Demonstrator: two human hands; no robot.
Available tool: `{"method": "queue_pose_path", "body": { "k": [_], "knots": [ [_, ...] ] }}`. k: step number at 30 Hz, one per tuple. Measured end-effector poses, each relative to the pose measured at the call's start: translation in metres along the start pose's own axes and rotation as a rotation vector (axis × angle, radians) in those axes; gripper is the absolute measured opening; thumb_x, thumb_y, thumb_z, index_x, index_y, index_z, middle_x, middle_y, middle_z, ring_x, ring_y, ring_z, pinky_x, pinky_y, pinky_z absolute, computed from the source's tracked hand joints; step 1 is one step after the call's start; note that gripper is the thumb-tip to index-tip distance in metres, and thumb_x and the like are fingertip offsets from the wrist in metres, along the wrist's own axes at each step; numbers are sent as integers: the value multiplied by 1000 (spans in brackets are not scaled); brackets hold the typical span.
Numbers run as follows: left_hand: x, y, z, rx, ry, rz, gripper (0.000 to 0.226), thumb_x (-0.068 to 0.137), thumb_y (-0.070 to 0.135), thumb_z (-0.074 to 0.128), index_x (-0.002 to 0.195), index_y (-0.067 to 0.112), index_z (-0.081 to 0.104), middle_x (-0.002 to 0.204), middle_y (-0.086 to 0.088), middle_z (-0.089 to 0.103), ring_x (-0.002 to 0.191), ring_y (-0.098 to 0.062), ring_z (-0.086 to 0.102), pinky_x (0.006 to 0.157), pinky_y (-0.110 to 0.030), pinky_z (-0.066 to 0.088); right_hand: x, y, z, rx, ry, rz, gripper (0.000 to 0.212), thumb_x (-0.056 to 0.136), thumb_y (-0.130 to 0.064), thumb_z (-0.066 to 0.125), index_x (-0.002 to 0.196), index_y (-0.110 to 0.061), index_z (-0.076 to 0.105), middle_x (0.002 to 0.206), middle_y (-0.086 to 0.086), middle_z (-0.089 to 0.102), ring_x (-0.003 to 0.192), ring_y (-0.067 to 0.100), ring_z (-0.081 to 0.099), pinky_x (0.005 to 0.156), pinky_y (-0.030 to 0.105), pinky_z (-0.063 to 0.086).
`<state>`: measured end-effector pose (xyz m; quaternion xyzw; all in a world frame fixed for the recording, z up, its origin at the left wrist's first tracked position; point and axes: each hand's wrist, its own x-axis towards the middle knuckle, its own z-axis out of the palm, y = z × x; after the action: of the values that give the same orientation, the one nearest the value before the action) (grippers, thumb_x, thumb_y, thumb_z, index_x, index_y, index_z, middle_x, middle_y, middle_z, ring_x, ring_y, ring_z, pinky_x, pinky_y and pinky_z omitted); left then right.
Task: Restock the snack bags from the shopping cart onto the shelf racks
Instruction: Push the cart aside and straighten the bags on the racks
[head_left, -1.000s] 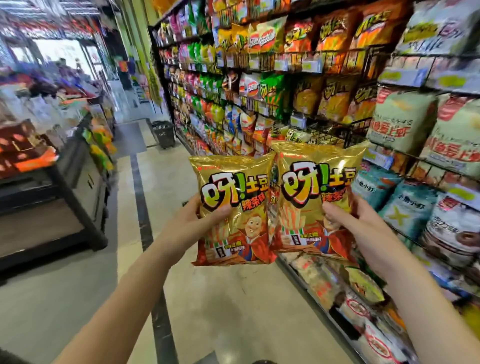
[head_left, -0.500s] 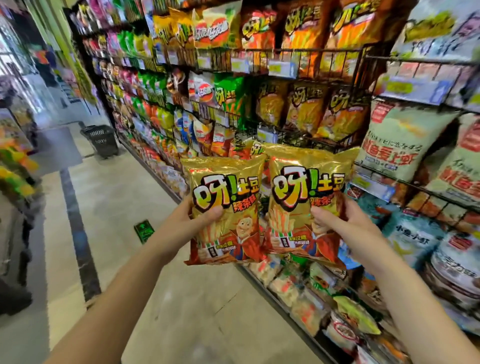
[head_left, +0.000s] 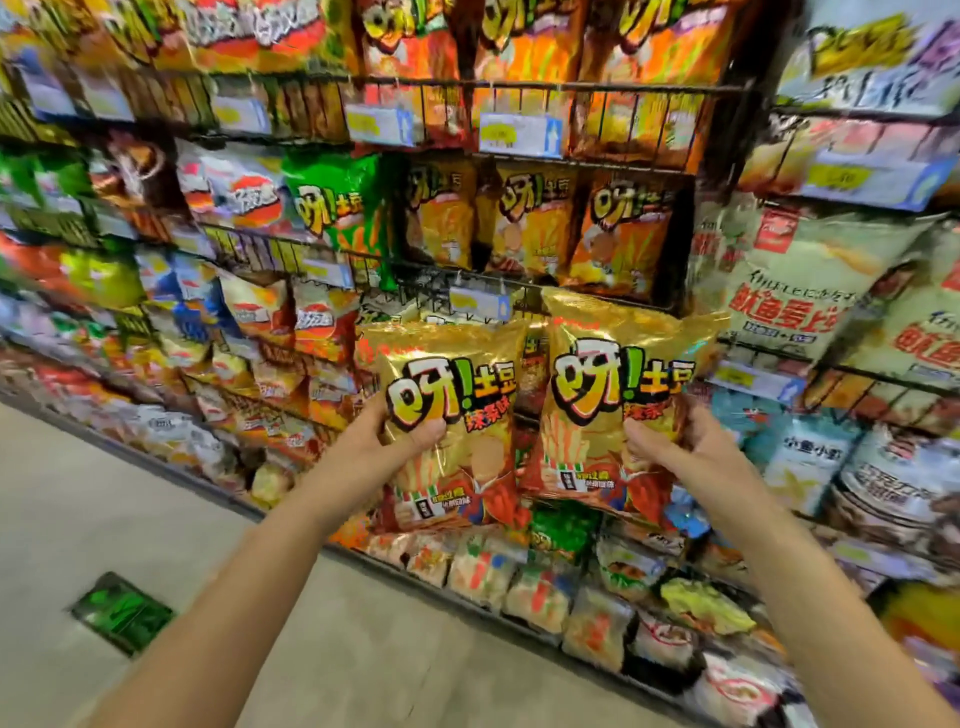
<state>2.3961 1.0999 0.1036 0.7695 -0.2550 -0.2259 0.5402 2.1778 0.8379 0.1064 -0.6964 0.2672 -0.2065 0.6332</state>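
place: shop, snack aisle | proof: wire racks (head_left: 623, 85) above and behind the fingers (head_left: 415, 434), crammed with bags (head_left: 618, 234) in rows | price tags (head_left: 519, 136) on rack fronts | more bags below the fingers, down to the floor (head_left: 104, 493)

My left bag (head_left: 457, 374) and right bag (head_left: 618, 364) are shiny gold, with yellow-orange letters edged in black and red at the bottom. Behind them sits a green bag (head_left: 337, 208); the floor sticker (head_left: 122, 613) is green too.
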Motion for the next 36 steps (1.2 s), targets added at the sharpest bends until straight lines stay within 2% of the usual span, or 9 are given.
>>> {"method": "queue_pose_path", "body": {
  "k": [3, 6, 11, 13, 17, 25, 30, 33, 36],
  "knots": [
    [27, -2, -21, 23, -72, 18, 61, 86, 57, 71, 136, 45, 38, 119, 30, 53, 115, -3, 55, 91, -24, 44, 2, -1, 17, 3, 91, 27, 101, 65, -70, 85, 148, -31, 42, 131, -13, 62, 115, 8, 63, 97, 33, 48],
    [50, -1, -27, -17, -107, 4, 59, 87, 55, 70, 134, 44, 36, 125, 23, 47, 130, -12, 47, 100, -33, 37, -2, -3, 27, -16, 179, 28, 78, 89, -42, 74, 154, -33, 31, 108, -29, 48, 90, -11, 51, 92, 23, 40],
    [82, 0, -20, -49, -199, -13, 57, 81, 58, 72, 128, 52, 40, 122, 33, 49, 124, -9, 50, 98, -29, 41, 9, -5, 29, -23, 251, 70, 78, 92, -38, 72, 157, -27, 28, 105, -28, 48, 96, -2, 54, 94, 29, 37],
    [94, -4, -18, -73, -222, 8, 57, 76, 62, 75, 125, 54, 46, 120, 32, 58, 115, -1, 58, 93, -25, 47, 24, 3, 23, -27, 227, 73, 75, 87, -45, 75, 147, -25, 36, 116, -21, 59, 106, 1, 61, 93, 30, 40],
    [116, -17, -17, -56, -233, 51, 63, 76, 62, 79, 132, 52, 52, 124, 26, 68, 116, -1, 64, 106, -39, 50, 41, 14, 24, -123, 219, 37, 119, 62, -76, 84, 154, -19, 36, 146, 0, 58, 133, 21, 58, 107, 40, 47],
    [145, -41, -13, -33, -280, 10, 75, 68, 77, 78, 135, 58, 49, 129, 28, 66, 126, -5, 60, 114, -44, 42, 70, 44, 27, -212, 329, 73, 63, 85, -39, 79, 136, -20, 50, 116, -21, 62, 104, -6, 58, 72, 4, 45],
    [172, -60, -14, -32, -260, 40, 102, 56, 87, 77, 145, 49, 44, 137, 23, 62, 131, -11, 57, 116, -52, 40, 87, 55, 32, -254, 407, 95, 105, 64, -72, 83, 147, -20, 44, 143, -7, 57, 130, 17, 54, 109, 42, 44],
    [184, -67, -10, -44, -246, 89, 85, 66, 77, 78, 140, 48, 49, 128, 27, 66, 123, -1, 61, 109, -39, 45, 101, 64, 32, -303, 448, 93, 100, 68, -62, 79, 147, -12, 42, 143, 3, 56, 129, 25, 55, 95, 36, 46],
    [189, -72, -6, -51, -218, 97, 68, 74, 61, 71, 137, 49, 49, 115, 35, 68, 103, 16, 62, 88, -18, 44, 116, 71, 29, -378, 489, 102, 68, 78, -50, 81, 121, -9, 49, 96, -1, 59, 83, 17, 56, 62, 28, 41]
  ]
}}
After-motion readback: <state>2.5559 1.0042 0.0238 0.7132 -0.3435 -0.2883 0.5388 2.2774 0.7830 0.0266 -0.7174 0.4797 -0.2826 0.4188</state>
